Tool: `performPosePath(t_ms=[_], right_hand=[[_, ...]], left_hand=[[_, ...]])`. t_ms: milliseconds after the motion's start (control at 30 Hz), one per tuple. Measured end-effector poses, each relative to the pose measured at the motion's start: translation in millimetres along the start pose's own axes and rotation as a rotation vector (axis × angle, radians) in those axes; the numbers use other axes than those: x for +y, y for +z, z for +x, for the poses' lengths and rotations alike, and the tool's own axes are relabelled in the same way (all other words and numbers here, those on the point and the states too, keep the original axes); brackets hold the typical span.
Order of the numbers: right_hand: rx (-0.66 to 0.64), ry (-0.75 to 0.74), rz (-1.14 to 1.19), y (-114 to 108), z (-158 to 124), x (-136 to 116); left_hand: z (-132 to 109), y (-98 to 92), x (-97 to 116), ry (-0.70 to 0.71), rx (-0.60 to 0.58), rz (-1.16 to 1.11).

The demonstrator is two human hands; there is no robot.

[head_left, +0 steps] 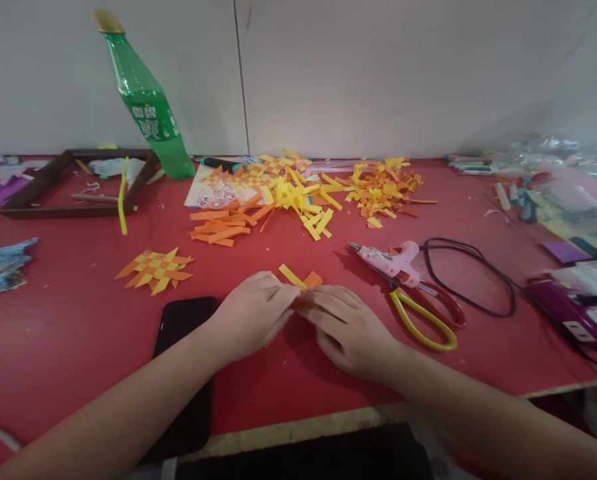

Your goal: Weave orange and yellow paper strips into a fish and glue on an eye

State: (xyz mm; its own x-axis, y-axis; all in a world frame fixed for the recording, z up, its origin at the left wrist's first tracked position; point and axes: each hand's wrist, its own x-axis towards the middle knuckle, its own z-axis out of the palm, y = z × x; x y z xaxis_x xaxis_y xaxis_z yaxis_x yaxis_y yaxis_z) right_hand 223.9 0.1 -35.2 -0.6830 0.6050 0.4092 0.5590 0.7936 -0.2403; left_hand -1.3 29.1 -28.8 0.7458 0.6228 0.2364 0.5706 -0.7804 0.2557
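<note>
Between my hands are orange and yellow paper strips (312, 280), their ends sticking up past my fingers. My left hand (255, 310) pinches them from the left, and my right hand (351, 327) pinches them from the right; the fingertips meet and hide how the strips join. Left of my hands lies a woven orange and yellow paper fish (155, 270). Beyond them are loose orange strips (223, 227) and a pile of yellow strips (298, 193). A black phone (185, 333) lies partly under my left forearm.
On the right, a pink glue gun (391, 260) lies over yellow- and red-handled scissors (423, 320), its black cord running to a purple power strip (573, 307). A green bottle (151, 113) stands behind a brown frame (73, 212). More woven pieces (383, 183) are heaped at the back.
</note>
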Motion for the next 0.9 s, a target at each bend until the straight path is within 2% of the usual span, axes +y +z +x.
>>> performPosePath(t_ms=[567, 900], right_hand=[[-0.018, 0.019, -0.042, 1.3, -0.3, -1.0], [0.006, 0.008, -0.032, 2.7, -0.8, 0.1]], left_hand=[[1.3, -0.7, -1.3, 0.048, -0.029, -0.014], [1.9, -1.6, -0.5, 0.063, -0.008, -0.021]])
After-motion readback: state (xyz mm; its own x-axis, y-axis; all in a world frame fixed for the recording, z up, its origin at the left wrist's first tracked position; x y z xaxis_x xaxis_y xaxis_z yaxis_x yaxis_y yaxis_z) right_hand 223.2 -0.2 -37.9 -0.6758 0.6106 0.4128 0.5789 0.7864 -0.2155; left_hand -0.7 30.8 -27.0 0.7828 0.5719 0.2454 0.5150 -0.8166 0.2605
